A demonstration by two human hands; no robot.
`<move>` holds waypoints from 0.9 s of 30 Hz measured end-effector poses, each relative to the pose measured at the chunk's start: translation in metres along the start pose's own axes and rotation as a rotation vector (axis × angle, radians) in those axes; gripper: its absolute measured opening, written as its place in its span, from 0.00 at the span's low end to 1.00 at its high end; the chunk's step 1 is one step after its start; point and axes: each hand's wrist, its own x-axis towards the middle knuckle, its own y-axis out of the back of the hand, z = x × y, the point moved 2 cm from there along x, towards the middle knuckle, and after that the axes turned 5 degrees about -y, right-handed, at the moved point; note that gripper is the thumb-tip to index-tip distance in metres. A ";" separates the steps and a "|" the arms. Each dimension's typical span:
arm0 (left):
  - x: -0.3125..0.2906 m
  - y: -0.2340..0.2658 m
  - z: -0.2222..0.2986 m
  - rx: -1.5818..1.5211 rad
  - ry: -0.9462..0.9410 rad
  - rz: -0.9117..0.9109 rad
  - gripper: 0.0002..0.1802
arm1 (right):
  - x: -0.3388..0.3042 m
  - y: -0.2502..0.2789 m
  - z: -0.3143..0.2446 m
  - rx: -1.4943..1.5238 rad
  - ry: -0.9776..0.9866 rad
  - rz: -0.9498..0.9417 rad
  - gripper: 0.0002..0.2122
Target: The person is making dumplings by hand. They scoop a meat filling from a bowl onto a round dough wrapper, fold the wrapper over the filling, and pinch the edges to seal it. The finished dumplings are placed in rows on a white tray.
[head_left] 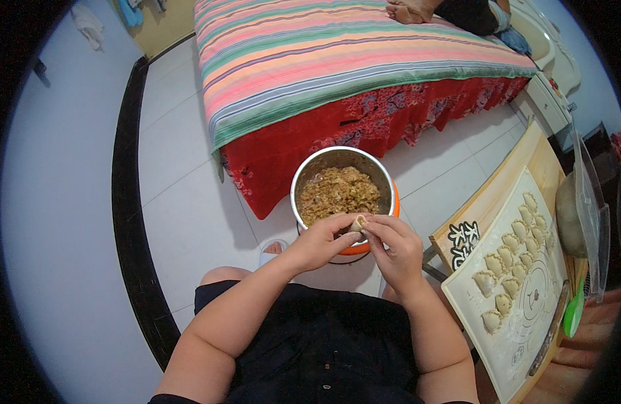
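Observation:
Between the fingertips of both hands is a small dumpling [358, 223], its pale dough pinched partly together. My left hand [325, 240] grips it from the left with thumb and fingers. From the other side my right hand [395, 250] pinches its edge. Both hands are over the near rim of a round metal pot [299, 176], which holds a brown, chunky filling [341, 192]. To my right, several finished dumplings [506, 256] lie in rows on a floured white mat [472, 296].
The mat covers a wooden folding table [485, 192], where a green spoon [574, 313] and a rolling pin [549, 330] lie. Orange shows beneath the pot [396, 202]. Ahead is a bed [371, 60] with a striped cover; a person's bare foot [410, 12] rests on it. A white wall [61, 188] stands left.

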 end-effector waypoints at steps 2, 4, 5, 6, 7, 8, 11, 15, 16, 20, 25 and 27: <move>0.000 -0.001 -0.002 -0.065 0.008 0.012 0.22 | 0.000 0.000 -0.002 0.030 -0.030 0.012 0.09; 0.000 -0.002 -0.003 -0.124 0.037 0.008 0.21 | -0.001 -0.001 -0.001 0.090 -0.102 0.024 0.09; 0.000 -0.001 -0.003 -0.150 0.063 -0.002 0.21 | -0.003 -0.003 0.002 0.134 -0.160 0.029 0.10; 0.000 -0.001 -0.003 -0.177 0.088 -0.012 0.21 | -0.005 -0.004 0.004 0.178 -0.218 0.035 0.10; 0.000 -0.001 -0.001 -0.210 0.076 -0.017 0.21 | -0.008 -0.005 0.006 0.197 -0.256 0.038 0.11; 0.001 -0.002 0.001 -0.244 0.064 -0.023 0.21 | -0.010 -0.006 0.009 0.215 -0.295 0.041 0.11; 0.000 -0.002 0.007 -0.237 0.067 -0.029 0.20 | -0.013 -0.007 0.012 0.215 -0.336 0.044 0.12; 0.000 0.000 0.000 -0.260 0.070 0.031 0.20 | -0.008 -0.006 0.007 0.204 -0.329 0.024 0.12; 0.000 0.000 -0.002 -0.270 0.062 0.040 0.20 | -0.008 -0.006 0.008 0.149 -0.280 0.016 0.12; 0.002 0.002 -0.013 -0.286 0.037 0.057 0.21 | -0.004 -0.004 0.005 0.027 -0.158 -0.006 0.13; 0.000 0.001 -0.003 -0.119 0.048 0.053 0.20 | 0.000 -0.004 0.005 0.052 -0.108 -0.046 0.11; -0.001 0.000 -0.002 0.002 -0.016 0.045 0.20 | -0.002 -0.006 0.009 0.060 -0.084 -0.049 0.09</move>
